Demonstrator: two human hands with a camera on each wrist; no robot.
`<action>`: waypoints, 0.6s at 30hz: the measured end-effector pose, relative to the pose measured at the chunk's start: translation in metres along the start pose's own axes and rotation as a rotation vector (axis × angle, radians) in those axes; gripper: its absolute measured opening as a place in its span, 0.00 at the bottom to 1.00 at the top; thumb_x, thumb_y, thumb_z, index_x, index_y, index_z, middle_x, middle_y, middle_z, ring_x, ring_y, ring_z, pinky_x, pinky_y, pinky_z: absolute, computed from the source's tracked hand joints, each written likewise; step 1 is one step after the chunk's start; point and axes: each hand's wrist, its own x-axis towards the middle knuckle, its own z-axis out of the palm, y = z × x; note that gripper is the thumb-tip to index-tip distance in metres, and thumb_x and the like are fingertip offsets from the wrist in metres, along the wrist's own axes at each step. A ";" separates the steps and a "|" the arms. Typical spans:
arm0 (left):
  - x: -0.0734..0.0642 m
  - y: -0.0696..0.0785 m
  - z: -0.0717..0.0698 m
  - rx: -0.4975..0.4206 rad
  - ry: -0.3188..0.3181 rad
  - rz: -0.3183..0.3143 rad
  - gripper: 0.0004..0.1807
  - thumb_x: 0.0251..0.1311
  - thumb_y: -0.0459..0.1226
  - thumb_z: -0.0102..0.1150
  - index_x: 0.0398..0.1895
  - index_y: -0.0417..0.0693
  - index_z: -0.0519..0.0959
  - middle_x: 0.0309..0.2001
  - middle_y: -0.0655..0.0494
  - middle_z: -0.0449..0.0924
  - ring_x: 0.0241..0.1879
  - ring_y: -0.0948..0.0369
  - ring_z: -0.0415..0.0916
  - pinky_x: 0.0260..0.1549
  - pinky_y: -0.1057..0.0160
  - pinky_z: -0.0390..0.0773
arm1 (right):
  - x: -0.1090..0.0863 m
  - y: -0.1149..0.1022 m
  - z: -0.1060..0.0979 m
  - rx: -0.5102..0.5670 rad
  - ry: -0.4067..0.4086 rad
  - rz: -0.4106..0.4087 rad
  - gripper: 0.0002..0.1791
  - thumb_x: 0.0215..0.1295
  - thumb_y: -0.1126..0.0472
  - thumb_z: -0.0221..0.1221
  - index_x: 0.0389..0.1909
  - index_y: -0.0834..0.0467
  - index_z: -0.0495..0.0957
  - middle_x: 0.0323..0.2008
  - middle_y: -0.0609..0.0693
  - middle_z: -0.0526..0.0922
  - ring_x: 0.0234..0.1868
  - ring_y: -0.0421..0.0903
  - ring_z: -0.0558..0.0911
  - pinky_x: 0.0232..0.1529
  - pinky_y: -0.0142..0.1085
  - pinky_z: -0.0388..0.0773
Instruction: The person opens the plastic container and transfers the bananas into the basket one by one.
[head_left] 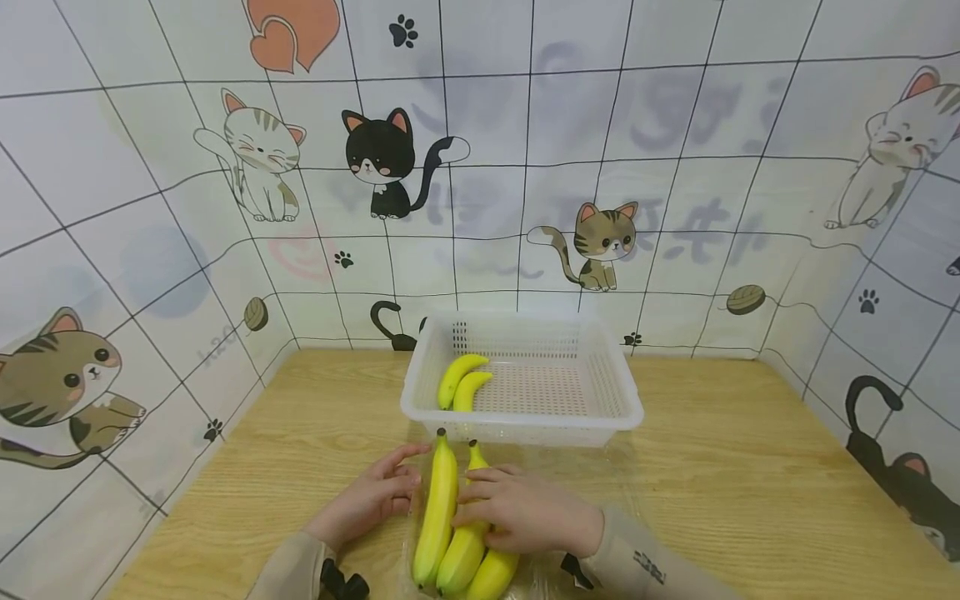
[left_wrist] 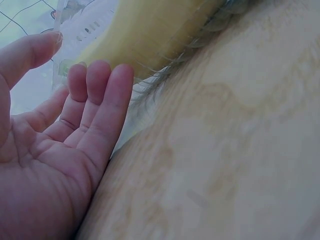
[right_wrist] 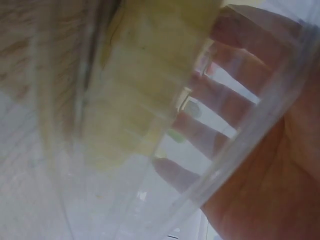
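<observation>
Several yellow bananas [head_left: 437, 508] lie side by side, stems pointing away, in a clear plastic tray [head_left: 408, 550] on the table. My right hand [head_left: 525, 508] reaches in from the right and grips the middle banana [head_left: 467, 554], fingers draped across its upper half. Through the tray's clear wall [right_wrist: 240, 135], the right wrist view shows the spread fingers meeting the fruit. To the left of the tray is my left hand [head_left: 371, 496], palm inward, fingers loosely bent and holding nothing. Its fingertips [left_wrist: 120, 80] come right up to the tray's side.
Behind the tray stands a white perforated plastic basket [head_left: 630, 408]. Two more bananas [head_left: 456, 379] lie in its left part. The wood-grain table [head_left: 742, 467] meets walls [head_left: 487, 192] covered with cat-patterned sheeting at the back and sides.
</observation>
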 end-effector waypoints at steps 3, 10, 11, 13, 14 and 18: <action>0.000 0.000 0.000 -0.007 -0.003 0.003 0.30 0.71 0.33 0.48 0.73 0.44 0.53 0.42 0.54 0.69 0.36 0.64 0.70 0.40 0.63 0.77 | 0.000 0.000 0.001 -0.004 -0.008 0.009 0.22 0.58 0.58 0.64 0.55 0.42 0.79 0.58 0.40 0.77 0.64 0.49 0.70 0.61 0.46 0.68; -0.002 -0.002 0.001 -0.016 0.008 -0.018 0.30 0.71 0.32 0.48 0.73 0.44 0.53 0.43 0.54 0.69 0.36 0.64 0.71 0.41 0.62 0.78 | -0.001 -0.001 0.003 0.019 -0.013 0.008 0.23 0.57 0.59 0.64 0.55 0.43 0.79 0.57 0.40 0.77 0.64 0.49 0.70 0.61 0.47 0.68; -0.002 -0.002 0.001 -0.015 0.011 -0.021 0.30 0.71 0.32 0.48 0.73 0.44 0.53 0.42 0.54 0.69 0.36 0.64 0.71 0.41 0.62 0.78 | -0.001 -0.001 0.003 0.018 -0.012 0.007 0.23 0.57 0.59 0.64 0.55 0.42 0.79 0.56 0.40 0.77 0.64 0.50 0.70 0.61 0.47 0.68; -0.001 -0.002 0.001 -0.009 0.010 -0.017 0.30 0.71 0.32 0.48 0.73 0.44 0.53 0.42 0.53 0.68 0.36 0.64 0.71 0.41 0.63 0.78 | 0.000 -0.001 0.003 0.017 -0.011 0.007 0.24 0.56 0.59 0.64 0.56 0.42 0.79 0.56 0.41 0.77 0.64 0.50 0.70 0.61 0.47 0.68; -0.001 -0.002 0.001 -0.006 0.011 -0.013 0.30 0.71 0.32 0.48 0.73 0.45 0.54 0.42 0.53 0.68 0.36 0.64 0.71 0.41 0.63 0.78 | 0.000 -0.001 0.002 0.015 -0.011 0.008 0.24 0.55 0.59 0.65 0.56 0.42 0.79 0.56 0.41 0.77 0.64 0.50 0.70 0.61 0.47 0.68; 0.000 -0.001 0.000 0.006 0.005 0.004 0.30 0.71 0.33 0.48 0.73 0.45 0.53 0.42 0.53 0.68 0.37 0.64 0.70 0.41 0.63 0.78 | 0.001 0.000 -0.001 0.006 -0.003 0.002 0.24 0.55 0.59 0.65 0.55 0.42 0.80 0.55 0.42 0.77 0.64 0.49 0.70 0.61 0.46 0.68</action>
